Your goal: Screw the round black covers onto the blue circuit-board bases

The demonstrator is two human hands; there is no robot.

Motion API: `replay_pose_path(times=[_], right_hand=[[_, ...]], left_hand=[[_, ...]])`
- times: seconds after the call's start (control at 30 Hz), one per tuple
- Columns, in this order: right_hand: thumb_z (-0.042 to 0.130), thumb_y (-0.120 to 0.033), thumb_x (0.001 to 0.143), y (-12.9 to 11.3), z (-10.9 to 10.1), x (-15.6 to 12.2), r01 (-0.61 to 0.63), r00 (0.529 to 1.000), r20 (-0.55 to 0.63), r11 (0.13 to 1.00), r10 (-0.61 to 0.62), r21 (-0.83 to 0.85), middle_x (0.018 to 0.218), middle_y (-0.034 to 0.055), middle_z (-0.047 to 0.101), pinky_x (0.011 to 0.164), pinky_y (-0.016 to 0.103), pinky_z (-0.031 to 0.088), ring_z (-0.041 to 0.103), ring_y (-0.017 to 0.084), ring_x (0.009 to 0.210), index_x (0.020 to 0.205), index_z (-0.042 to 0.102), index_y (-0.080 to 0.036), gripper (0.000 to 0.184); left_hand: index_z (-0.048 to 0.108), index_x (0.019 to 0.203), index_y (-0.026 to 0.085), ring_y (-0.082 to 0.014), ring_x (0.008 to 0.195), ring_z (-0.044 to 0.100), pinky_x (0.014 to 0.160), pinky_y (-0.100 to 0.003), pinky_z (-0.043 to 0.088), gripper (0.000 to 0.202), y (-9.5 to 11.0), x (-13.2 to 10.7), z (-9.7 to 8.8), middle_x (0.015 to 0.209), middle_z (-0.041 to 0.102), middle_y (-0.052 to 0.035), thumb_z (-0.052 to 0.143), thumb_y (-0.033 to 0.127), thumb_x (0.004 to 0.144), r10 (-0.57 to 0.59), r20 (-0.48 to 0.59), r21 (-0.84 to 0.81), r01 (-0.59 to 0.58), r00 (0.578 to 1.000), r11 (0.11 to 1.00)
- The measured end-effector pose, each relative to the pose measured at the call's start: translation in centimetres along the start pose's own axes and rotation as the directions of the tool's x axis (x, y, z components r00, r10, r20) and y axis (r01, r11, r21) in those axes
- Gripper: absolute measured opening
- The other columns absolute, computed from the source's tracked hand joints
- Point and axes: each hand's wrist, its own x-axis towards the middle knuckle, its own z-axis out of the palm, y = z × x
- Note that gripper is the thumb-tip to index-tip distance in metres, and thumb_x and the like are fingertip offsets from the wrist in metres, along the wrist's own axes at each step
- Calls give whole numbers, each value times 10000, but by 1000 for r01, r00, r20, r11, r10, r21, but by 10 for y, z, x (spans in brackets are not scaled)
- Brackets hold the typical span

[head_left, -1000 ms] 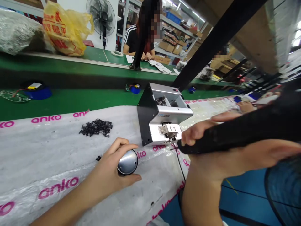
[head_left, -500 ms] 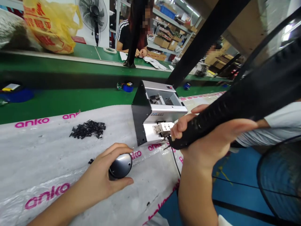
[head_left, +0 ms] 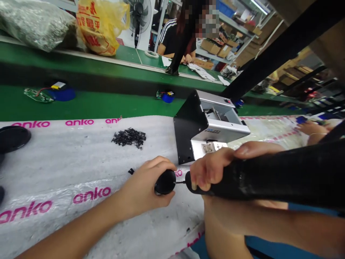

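Note:
My left hand (head_left: 144,187) curls around a round black housing (head_left: 165,182) just above the wrapped bench, thumb below and fingers over the top. In my right hand (head_left: 212,167) is a thick black electric screwdriver (head_left: 269,172), lying almost level and pointing left. Its thin bit (head_left: 180,182) reaches the right rim of the housing; the screw, if any, is too small to see. Right behind my right hand stands a silver and black screw feeder (head_left: 226,129). Small black parts (head_left: 129,138) lie in a pile beyond my left hand.
White wrap printed "anko" (head_left: 88,154) covers the bench. Black round parts (head_left: 14,138) sit at the left edge. Blue round parts with boards and batteries (head_left: 63,94) lie on the green surface (head_left: 121,104). A person (head_left: 168,36) sits opposite; another person's hand (head_left: 311,127) shows at right.
The screwdriver has swung from a slant to nearly level, moving from beside the feeder to the housing's rim. The housing has turned in my left hand. The view has shifted left.

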Motion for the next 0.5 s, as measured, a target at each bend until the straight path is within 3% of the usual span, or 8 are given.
replay_pose_path(times=[0.07,0.17,0.33,0.43,0.5], right_hand=[[773,-457,772,2,1,-2,-13,1000,-13,1000,13,-1,611,-37,617,365,269,439,511,141,401,923,647,-246,288],[760,-466,785,5,-1,-8,-25,998,60,1000,24,13,621,-25,623,391,296,461,531,156,420,950,642,-245,299],[542,-483,945,8,-6,-14,-23,990,137,999,27,-33,606,-15,609,396,292,447,519,155,424,967,628,-265,235],[601,-499,898,6,-11,-15,-58,989,129,996,66,-63,626,-19,578,405,282,429,502,150,446,984,610,-303,214],[588,-581,874,2,-17,-16,-105,978,158,976,136,-190,636,-14,551,445,313,452,515,172,477,1015,586,-347,274]], left_hand=[[606,1017,225,-198,1025,599,905,-324,489,337,0,0,0,1092,613,-28,661,100,708,-2,-2,-6,2,1000,1000],[610,1046,218,-191,1022,605,891,-304,493,372,-2,0,2,1093,608,-30,653,91,699,0,-6,-33,-1,1000,999],[615,1092,207,-187,1014,611,880,-286,497,430,-6,-1,6,1105,607,-30,666,90,681,13,-17,-71,-14,1000,997],[622,1085,189,-183,1001,610,870,-277,498,426,-7,-1,6,1091,611,-34,665,80,676,29,-44,-87,-33,999,996],[630,1077,174,-187,998,609,873,-274,500,428,-8,-1,6,1083,613,-41,678,77,663,27,-54,-84,-32,998,996]])
